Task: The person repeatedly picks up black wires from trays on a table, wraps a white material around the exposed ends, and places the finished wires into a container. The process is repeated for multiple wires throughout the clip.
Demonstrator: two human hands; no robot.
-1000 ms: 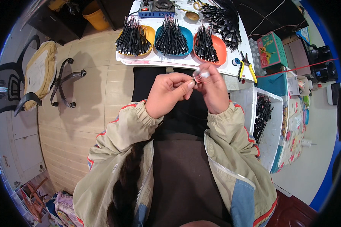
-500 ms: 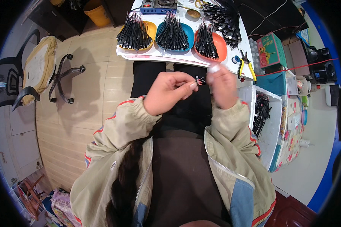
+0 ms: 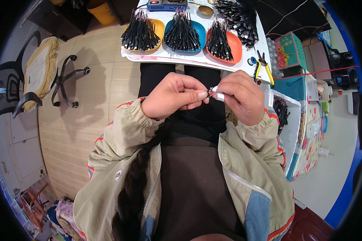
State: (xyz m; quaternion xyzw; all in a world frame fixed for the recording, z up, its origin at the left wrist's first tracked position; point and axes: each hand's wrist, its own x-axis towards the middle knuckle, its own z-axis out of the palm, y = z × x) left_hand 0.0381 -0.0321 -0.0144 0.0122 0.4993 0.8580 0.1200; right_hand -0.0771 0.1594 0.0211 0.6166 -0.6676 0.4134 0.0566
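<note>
Over my lap, my left hand (image 3: 172,96) pinches a thin black cable between thumb and forefinger. Its fine red and pale wire ends (image 3: 210,93) stick out past the fingertips. My right hand (image 3: 245,96) meets them from the other side, closed on the wire ends, with white wraps on thumb and forefinger tips. Most of the cable is hidden by the left hand. In front lie bundles of black cables in a yellow tray (image 3: 161,29), a blue tray (image 3: 202,31) and an orange tray (image 3: 236,45).
The white table (image 3: 136,57) carries yellow-handled pliers (image 3: 264,68), a wire spool (image 3: 251,61), a blue device (image 3: 167,5), a round tin (image 3: 205,11) and a loose cable pile (image 3: 241,24). A white foam box (image 3: 289,120) with cables stands at right; an office chair (image 3: 40,72) at left.
My right hand, blurred and raised apart before, has come down and in to the wire ends and closed on them. The left hand keeps its pinch on the cable.
</note>
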